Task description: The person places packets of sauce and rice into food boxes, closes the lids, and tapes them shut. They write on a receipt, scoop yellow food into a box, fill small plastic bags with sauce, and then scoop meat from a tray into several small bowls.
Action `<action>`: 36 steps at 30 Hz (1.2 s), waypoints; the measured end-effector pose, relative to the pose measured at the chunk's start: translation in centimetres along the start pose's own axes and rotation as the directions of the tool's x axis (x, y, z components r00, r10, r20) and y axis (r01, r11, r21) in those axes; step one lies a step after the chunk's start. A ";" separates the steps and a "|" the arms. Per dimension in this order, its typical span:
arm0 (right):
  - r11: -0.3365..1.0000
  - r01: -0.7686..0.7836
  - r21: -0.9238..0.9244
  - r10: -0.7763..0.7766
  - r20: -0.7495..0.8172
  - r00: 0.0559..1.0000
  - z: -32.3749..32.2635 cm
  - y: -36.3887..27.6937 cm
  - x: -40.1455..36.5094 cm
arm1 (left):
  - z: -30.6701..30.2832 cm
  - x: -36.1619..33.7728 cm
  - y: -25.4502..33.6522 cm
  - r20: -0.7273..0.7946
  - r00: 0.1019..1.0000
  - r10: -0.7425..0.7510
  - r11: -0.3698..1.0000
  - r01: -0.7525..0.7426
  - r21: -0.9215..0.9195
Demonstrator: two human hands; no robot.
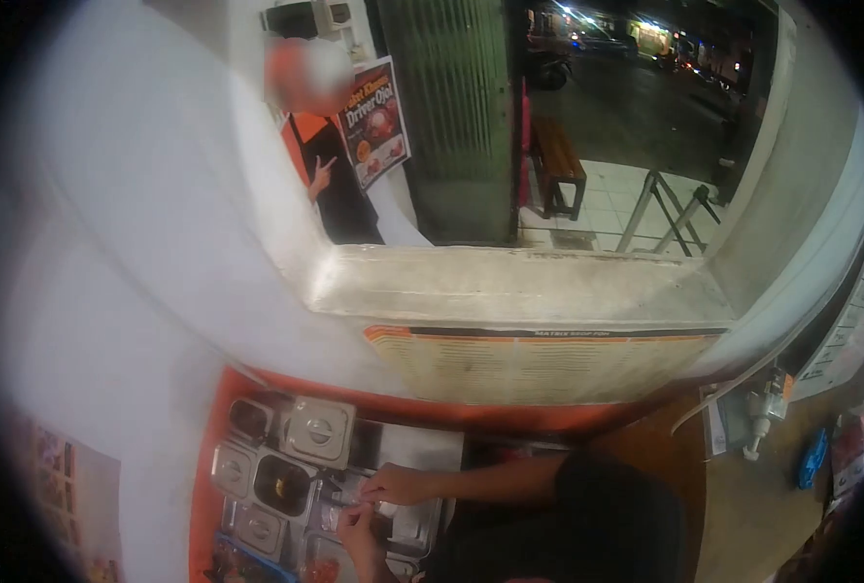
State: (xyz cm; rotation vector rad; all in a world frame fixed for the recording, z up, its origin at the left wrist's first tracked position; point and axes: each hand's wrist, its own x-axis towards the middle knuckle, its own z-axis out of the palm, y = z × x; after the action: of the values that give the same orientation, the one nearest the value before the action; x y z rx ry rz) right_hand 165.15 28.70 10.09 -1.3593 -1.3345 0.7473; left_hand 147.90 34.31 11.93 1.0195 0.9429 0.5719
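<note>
My right hand [393, 484] reaches in from the right over the metal food containers, its fingers drawn together. Just below it, my left hand [359, 534] is closed too, its fingertips nearly touching the right hand's. What the fingers pinch is too small and blurred to name. Beside my hands lies a pale, shiny piece that looks like clear plastic [331, 517]. To the left, an open metal container [283, 484] has a little yellow food in it. A lidded metal container [319, 429] stands behind my hands.
More lidded containers [260, 530] stand at the left. A wall opening with a pale ledge [519, 287] is ahead; a person [330, 185] stands beyond it. At the right, a counter [757, 505] bears a pump dispenser [766, 413] and a blue item [813, 459].
</note>
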 end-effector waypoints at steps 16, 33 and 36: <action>0.909 -0.401 -0.112 0.383 -0.152 0.911 2.0 -0.7 -1.9 | 1.6 -0.4 -0.7 0.336 0.614 0.714 0.073 -0.543 0.836; 0.874 -0.266 0.407 0.411 -0.326 0.852 6.1 -1.1 4.9 | -0.7 -0.5 4.5 0.365 0.632 0.684 0.114 -0.587 0.801; 0.863 -0.267 0.428 0.326 -0.069 0.943 4.6 -0.2 6.1 | -2.4 -0.2 3.5 0.414 0.742 0.527 0.250 -0.601 0.759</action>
State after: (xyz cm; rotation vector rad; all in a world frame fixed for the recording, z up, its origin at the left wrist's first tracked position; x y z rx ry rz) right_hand 161.88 35.58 10.45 -1.2535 -0.7999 1.0576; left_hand 145.84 36.79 14.68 2.4042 0.7405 0.6357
